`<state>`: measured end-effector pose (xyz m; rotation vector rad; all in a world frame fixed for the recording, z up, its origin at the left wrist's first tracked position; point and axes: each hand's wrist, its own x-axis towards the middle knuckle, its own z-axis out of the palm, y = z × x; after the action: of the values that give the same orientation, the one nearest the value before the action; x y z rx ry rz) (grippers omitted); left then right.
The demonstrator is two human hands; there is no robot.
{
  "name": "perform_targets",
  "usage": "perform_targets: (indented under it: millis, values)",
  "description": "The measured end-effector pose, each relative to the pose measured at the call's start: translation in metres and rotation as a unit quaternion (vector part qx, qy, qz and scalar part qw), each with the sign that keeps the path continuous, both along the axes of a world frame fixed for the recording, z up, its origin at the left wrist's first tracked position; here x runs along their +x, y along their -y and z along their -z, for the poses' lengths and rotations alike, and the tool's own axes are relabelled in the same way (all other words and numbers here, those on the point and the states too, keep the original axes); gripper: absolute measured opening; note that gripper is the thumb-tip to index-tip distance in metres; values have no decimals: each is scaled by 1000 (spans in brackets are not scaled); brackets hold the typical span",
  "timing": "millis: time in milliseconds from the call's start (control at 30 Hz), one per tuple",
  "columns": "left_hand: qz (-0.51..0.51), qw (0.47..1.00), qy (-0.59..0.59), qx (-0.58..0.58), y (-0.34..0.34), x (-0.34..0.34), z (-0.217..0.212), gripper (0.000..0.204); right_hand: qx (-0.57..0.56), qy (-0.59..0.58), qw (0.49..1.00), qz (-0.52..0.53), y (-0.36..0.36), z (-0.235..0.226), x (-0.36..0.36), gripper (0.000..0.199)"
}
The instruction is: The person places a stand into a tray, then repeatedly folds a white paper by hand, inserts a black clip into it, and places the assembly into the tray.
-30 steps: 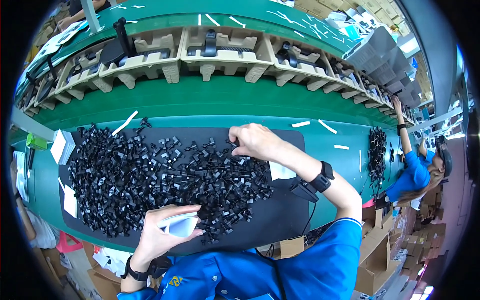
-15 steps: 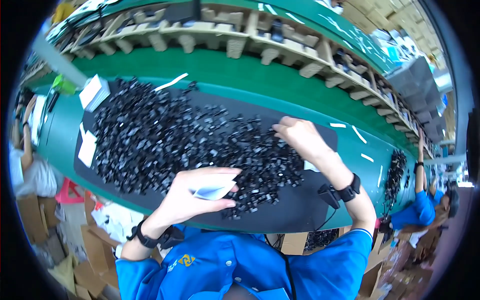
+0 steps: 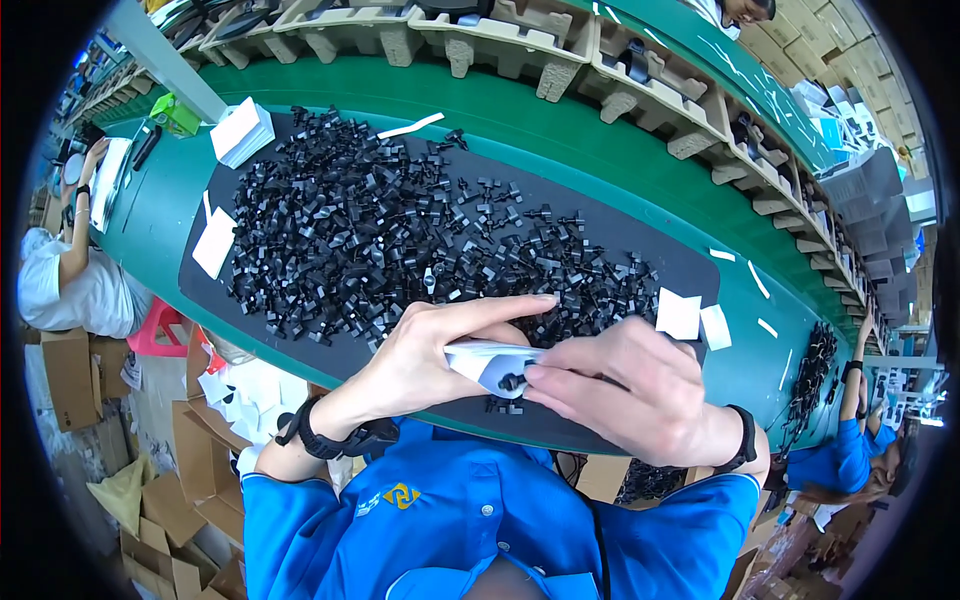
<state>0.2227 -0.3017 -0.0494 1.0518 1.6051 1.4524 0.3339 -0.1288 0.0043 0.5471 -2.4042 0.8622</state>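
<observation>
L hand [image 3: 420,345] grips white pouch [image 3: 488,360] (prob light, soft paper, so hold by edges), R hand [image 3: 642,388] pinches sm black part [image 3: 512,382], prob stiff, best by its end.

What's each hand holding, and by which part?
Left hand: white pouch, by its left end. Right hand: a small black piece, pinched at the pouch's opening; the exact grip point on it is hidden.
</observation>
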Motion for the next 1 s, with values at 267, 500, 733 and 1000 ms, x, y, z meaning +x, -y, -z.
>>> perform_targets:
  millis: [267, 500, 733, 1000]
  values:
    - [-14, 999, 2, -39, 4, -2, 4, 68, 200, 294, 933, -62, 3, -18, -1, 39]
    - [-19, 999, 6, 30, -11, -5, 8, 86, 144, 432, 886, -89, 1, -13, -18, 40]
    - [-150, 987, -15, 56, -2, 1, 7, 99, 53, 387, 919, -56, -15, -14, -21, 33]
    - [-150, 971, 139, 121, -3, 15, -10, 89, -104, 108, 988, 35, -18, 23, -1, 36]
